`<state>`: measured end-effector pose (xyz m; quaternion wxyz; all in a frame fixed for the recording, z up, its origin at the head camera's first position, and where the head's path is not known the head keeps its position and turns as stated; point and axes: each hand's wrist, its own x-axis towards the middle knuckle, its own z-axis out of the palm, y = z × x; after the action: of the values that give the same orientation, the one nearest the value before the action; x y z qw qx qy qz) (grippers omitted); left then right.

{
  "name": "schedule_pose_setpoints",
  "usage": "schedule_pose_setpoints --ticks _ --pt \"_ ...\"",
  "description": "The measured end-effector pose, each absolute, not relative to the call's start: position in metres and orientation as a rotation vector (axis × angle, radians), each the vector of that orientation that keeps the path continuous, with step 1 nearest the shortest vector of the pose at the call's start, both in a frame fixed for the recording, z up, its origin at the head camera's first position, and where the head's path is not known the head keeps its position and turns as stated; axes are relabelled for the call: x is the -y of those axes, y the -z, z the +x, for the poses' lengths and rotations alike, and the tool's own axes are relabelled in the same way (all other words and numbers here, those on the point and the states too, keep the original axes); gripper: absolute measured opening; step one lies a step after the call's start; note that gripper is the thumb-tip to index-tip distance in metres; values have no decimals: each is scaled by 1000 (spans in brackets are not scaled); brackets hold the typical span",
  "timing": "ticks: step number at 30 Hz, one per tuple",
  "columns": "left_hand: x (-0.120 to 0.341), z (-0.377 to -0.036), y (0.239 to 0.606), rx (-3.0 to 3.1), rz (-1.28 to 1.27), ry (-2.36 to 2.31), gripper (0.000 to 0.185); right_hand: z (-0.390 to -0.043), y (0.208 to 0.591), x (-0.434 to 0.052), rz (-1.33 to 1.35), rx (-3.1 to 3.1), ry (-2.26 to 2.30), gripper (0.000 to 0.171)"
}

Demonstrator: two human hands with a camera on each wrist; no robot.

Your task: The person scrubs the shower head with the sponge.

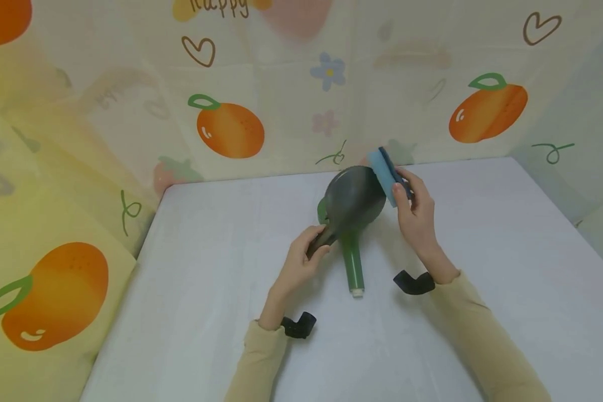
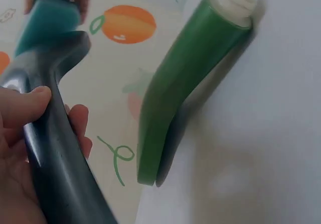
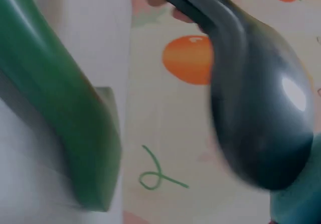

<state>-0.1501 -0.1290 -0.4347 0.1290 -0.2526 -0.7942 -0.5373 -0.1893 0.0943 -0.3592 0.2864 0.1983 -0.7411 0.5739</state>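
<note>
My left hand (image 1: pixel 304 257) grips the handle of a dark grey shower head (image 1: pixel 354 195), its smooth rounded back turned up. My right hand (image 1: pixel 417 212) holds a two-layer sponge (image 1: pixel 383 170), light blue and dark blue, whose light side touches the right edge of the dark head. A green shower head (image 1: pixel 353 262) with a white threaded end (image 2: pixel 235 3) lies on the table beneath; the dark one partly hides it in the head view. In the right wrist view the sponge (image 3: pixel 298 189) shows at the dark head's (image 3: pixel 261 98) lower edge.
A white-covered table (image 1: pixel 191 279) stretches under both arms. Behind it and on the left hangs a cloth backdrop (image 1: pixel 281 72) printed with oranges, hearts and flowers. Black bands (image 1: pixel 415 282) are on both wrists.
</note>
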Motion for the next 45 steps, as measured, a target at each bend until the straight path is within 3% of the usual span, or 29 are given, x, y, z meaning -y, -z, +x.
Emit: schedule_pose_setpoints --ticks 7,13,18,23,28,38,45 --pt "120 -147 438 2336 -749 1298 31 -202 362 -100 581 1934 -1402 30" --pt "123 -144 428 2314 -672 1364 27 -186 352 -107 357 2082 -1545 29" --pt "125 -144 423 2417 -689 1058 30 -188 359 -118 220 2213 -1601 33" --pt "122 -145 426 2457 -728 667 31 -191 363 -113 470 2096 -1399 26" --pt "118 -144 427 2435 -728 579 29 -194 367 -110 737 2006 -1243 33" --pt "116 -143 425 2386 -712 640 31 -184 349 -107 408 2038 -1366 26" --pt "115 -141 420 2404 -640 581 33 -185 370 -94 630 1918 -1175 39"
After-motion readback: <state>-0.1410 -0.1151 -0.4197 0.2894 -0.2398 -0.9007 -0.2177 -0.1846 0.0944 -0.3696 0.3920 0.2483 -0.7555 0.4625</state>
